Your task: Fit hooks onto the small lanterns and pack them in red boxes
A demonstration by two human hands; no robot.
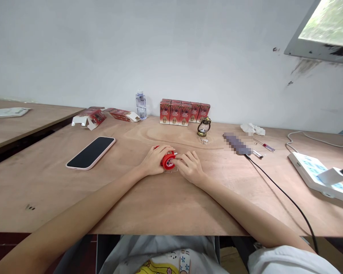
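A small red lantern (168, 161) lies tipped over on the table in front of me, its round base turned towards me. Wrapped over its left side and top is my left hand (156, 160), closed on it. From the right, my right hand (189, 166) has curled fingers, with the thumb and index finger pressed at the open underside of the base. Small dark and white details show inside that base, too small to make out. Beneath the lantern, thin pale lines show on the tabletop. An upright bronze lantern (204, 127) stands further back, right of my hands.
Red boxes (175, 112) line the wall beside a clear bottle (141, 105). Opened cartons (93, 117) and a phone (91, 153) lie left. Rightward are a blurred-out device (236, 144) with a black cable, a screwdriver (268, 147), crumpled tissue (252, 129) and a power strip (317, 173).
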